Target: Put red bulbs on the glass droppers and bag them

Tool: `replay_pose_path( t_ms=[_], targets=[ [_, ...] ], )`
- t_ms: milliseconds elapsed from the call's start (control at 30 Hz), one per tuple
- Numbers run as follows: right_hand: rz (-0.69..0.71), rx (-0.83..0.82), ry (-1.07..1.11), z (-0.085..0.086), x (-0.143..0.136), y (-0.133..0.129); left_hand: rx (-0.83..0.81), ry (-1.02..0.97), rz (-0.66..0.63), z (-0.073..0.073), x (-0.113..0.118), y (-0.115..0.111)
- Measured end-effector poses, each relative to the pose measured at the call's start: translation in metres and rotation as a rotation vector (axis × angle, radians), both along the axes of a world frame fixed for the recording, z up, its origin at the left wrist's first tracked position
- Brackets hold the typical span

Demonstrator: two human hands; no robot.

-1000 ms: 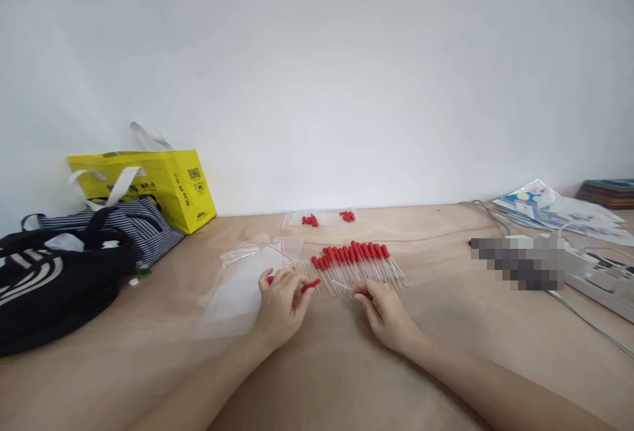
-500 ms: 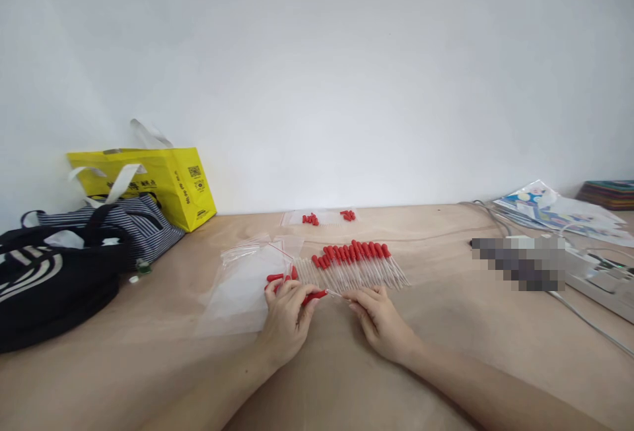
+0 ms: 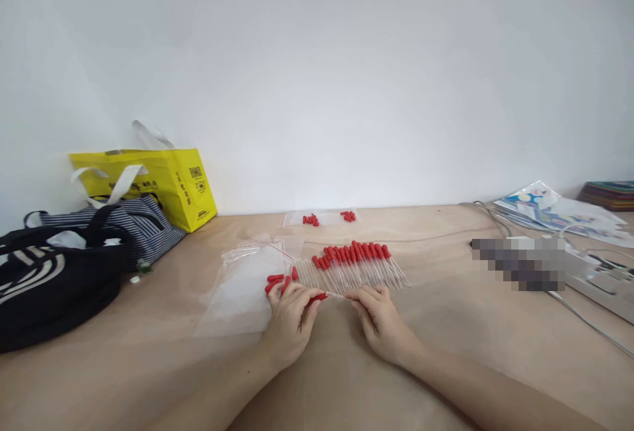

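Note:
My left hand (image 3: 292, 322) pinches a red rubber bulb (image 3: 317, 298) between thumb and fingers. A thin clear tube (image 3: 338, 296) runs from the bulb's tip to my right hand (image 3: 379, 319), whose thumb and fingers are closed on its other end. Behind my hands lies a row of clear tubes with red caps (image 3: 364, 251), and bare clear tubes (image 3: 308, 274) lie at its left. Several loose red bulbs (image 3: 275, 279) rest by my left fingertips, on the edge of clear plastic bags (image 3: 238, 292).
Farther back, a flat clear bag (image 3: 329, 218) holds small red bulbs. At left stand a yellow bag (image 3: 191, 187), a striped bag (image 3: 143, 226) and a black bag (image 3: 64, 292). A power strip (image 3: 601, 289), cables and printed sheets (image 3: 549, 210) are at right.
The tube and bulb between my hands now lie nearly in line, with more of the tube showing. My right hand has shifted very slightly to the right.

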State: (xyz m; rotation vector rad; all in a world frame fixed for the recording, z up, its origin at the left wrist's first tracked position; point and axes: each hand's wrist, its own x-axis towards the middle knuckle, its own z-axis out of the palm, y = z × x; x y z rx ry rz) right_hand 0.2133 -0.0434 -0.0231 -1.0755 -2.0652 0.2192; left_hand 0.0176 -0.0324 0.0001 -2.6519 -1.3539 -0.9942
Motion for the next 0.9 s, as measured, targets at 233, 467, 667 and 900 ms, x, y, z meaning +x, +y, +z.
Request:
replay_pose_path(
  t_ms=[233,467,667,900],
  targets=[
    [0.032,-0.039,-0.061,0.0037,-0.0059,-0.005,-0.007,-0.013,-0.027,-0.0029,-0.0002,0.0008],
    [0.104,0.014,-0.054,0.0068,-0.0075,-0.0092,-0.018,-0.039,-0.014,-0.0075,-0.0036,0.0064],
    [-0.03,0.026,0.018,0.0034,-0.0012,-0.0025,-0.029,-0.048,0.014,-0.0093,-0.0065,0.0079],
    [-0.004,-0.032,-0.018,0.0056,-0.0068,-0.0046,-0.023,-0.054,-0.016,-0.0078,-0.0034,0.0048]
  ],
)
